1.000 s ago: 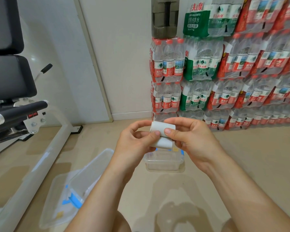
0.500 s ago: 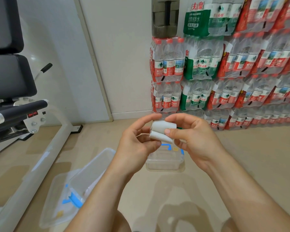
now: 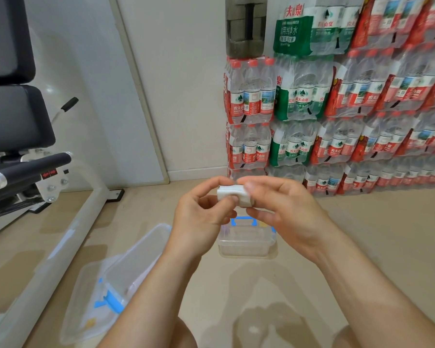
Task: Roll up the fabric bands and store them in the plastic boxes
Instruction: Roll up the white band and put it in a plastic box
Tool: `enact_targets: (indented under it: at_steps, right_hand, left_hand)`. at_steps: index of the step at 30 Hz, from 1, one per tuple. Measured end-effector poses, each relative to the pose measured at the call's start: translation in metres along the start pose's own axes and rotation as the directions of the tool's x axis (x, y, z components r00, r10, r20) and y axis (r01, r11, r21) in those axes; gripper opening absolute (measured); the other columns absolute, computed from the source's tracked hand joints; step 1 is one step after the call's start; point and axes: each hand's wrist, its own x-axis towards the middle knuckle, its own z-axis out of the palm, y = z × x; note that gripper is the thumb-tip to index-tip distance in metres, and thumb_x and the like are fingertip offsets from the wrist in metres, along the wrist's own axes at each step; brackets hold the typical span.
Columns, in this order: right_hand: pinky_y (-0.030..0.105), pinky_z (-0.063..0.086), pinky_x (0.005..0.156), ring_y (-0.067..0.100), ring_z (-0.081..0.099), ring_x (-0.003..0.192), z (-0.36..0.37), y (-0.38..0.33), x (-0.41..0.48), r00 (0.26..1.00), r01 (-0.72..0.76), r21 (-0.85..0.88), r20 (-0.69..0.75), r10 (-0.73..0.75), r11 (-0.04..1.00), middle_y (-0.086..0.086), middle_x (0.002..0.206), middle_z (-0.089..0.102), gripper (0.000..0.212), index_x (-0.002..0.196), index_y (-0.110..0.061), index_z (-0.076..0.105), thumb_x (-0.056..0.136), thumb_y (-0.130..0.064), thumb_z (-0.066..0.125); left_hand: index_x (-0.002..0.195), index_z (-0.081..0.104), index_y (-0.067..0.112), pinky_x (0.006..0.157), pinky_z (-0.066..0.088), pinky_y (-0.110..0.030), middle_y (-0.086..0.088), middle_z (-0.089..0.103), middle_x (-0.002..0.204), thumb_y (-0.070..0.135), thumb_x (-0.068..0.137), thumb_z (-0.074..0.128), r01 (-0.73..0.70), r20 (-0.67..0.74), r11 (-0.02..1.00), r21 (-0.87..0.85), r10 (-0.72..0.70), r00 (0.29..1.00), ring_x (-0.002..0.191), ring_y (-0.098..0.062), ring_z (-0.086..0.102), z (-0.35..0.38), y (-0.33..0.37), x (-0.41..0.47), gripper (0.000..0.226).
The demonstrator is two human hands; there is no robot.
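A white fabric band (image 3: 232,194), wound into a short roll, lies sideways between both hands at mid-frame. My left hand (image 3: 199,217) pinches its left end with thumb and fingers. My right hand (image 3: 281,209) grips its right end from above and below. Straight below the hands a small clear plastic box (image 3: 246,244) with blue clips stands open on the floor. A larger clear plastic box (image 3: 133,262) lies tilted on the floor at lower left, resting on its lid (image 3: 86,320) with a blue latch.
Shrink-wrapped packs of water bottles (image 3: 337,109) are stacked high along the right wall. A white-framed exercise machine (image 3: 23,172) with black pads fills the left side, its base rail running along the floor. My knees show at the bottom edge.
The roll has turned from upright to lying sideways and looks tighter. Both hands have shifted their grip onto its ends.
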Motion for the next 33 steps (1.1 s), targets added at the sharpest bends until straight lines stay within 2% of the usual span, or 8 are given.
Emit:
enact_targets:
  at_steps: [4,10,14,18,24,27,30,33]
  right_hand:
    - [0.026,0.055,0.082,0.015,0.067,0.087,0.01,0.008,0.002,0.986,0.108,-0.157,-0.106,-0.125,0.982,0.009,0.098,0.073,0.026,0.102,-0.023,0.072,0.077,-0.015,0.076]
    - [0.024,0.052,0.074,0.011,0.066,0.077,0.012,0.006,0.006,0.981,0.107,0.044,-0.17,-0.098,0.993,0.007,0.092,0.072,0.033,0.109,-0.013,0.066,0.08,0.002,0.068]
    - [0.039,0.053,0.085,0.022,0.064,0.079,0.006,0.006,0.007,0.994,-0.008,0.095,-0.111,0.018,0.995,0.013,0.091,0.069,0.037,0.117,-0.014,0.06,0.083,0.002,0.063]
    - [0.037,0.053,0.081,0.021,0.065,0.078,0.002,0.004,0.004,0.997,-0.046,-0.022,-0.06,0.045,0.999,0.014,0.092,0.072,0.052,0.121,-0.021,0.054,0.079,0.006,0.065]
    - [0.027,0.041,0.067,0.005,0.061,0.064,-0.004,0.001,0.003,0.994,-0.079,-0.116,-0.089,0.069,0.99,0.002,0.078,0.074,0.055,0.119,-0.027,0.053,0.075,0.002,0.066]
    - [0.03,0.04,0.066,0.005,0.056,0.058,-0.004,0.003,0.003,0.993,-0.096,-0.127,-0.084,0.086,0.987,-0.001,0.068,0.068,0.056,0.121,-0.023,0.052,0.073,0.002,0.065]
    - [0.034,0.043,0.07,0.016,0.06,0.071,-0.002,0.003,0.001,0.99,-0.122,-0.075,-0.074,0.116,0.99,0.009,0.081,0.067,0.051,0.119,-0.022,0.054,0.074,-0.002,0.07]
    - [0.027,0.049,0.061,0.011,0.064,0.063,0.003,0.0,-0.002,0.989,-0.146,-0.054,-0.006,0.146,0.988,0.003,0.082,0.069,0.032,0.108,-0.017,0.061,0.079,-0.009,0.072]
  left_hand:
    - [0.085,0.067,0.026,0.063,0.051,-0.026,-0.005,0.068,0.072,0.007,0.084,0.058,0.071,-0.032,0.994,-0.079,-0.074,0.997,0.062,-0.018,0.063,0.004,0.002,0.0,0.021]
    - [0.087,0.053,0.025,0.08,0.052,-0.035,-0.01,0.075,0.09,0.019,0.086,0.064,0.14,0.094,0.988,-0.066,-0.134,0.987,0.085,-0.023,0.073,0.006,0.001,-0.002,0.013]
    - [0.093,0.057,0.029,0.072,0.05,-0.018,0.013,0.067,0.098,0.014,0.081,0.072,-0.099,0.075,0.988,0.116,0.091,0.993,0.093,-0.004,0.062,0.001,-0.007,-0.001,0.024]
    - [0.123,0.052,0.039,0.076,0.046,-0.012,0.022,0.055,0.119,0.012,0.081,0.068,-0.402,0.296,0.816,0.414,0.297,0.908,0.107,0.006,0.052,0.001,-0.011,-0.004,0.053]
    - [0.139,0.036,0.035,0.099,0.04,-0.023,0.02,0.037,0.141,0.035,0.071,0.077,-0.561,0.443,0.494,0.665,0.344,0.828,0.126,-0.004,0.04,0.001,-0.016,-0.006,0.08]
    - [0.134,0.047,0.032,0.096,0.044,-0.027,0.016,0.052,0.133,0.039,0.072,0.075,-0.572,0.417,0.383,0.725,0.417,0.808,0.119,-0.009,0.049,0.004,-0.013,-0.007,0.068]
    - [0.117,0.06,0.034,0.085,0.046,-0.021,0.017,0.066,0.114,0.042,0.063,0.076,-0.569,0.337,0.444,0.692,0.498,0.799,0.102,-0.003,0.06,0.002,-0.01,-0.006,0.056]
    - [0.112,0.061,0.038,0.079,0.044,-0.013,0.022,0.068,0.104,0.047,0.061,0.072,-0.55,0.244,0.504,0.665,0.55,0.799,0.094,0.002,0.059,-0.001,-0.005,-0.008,0.053]
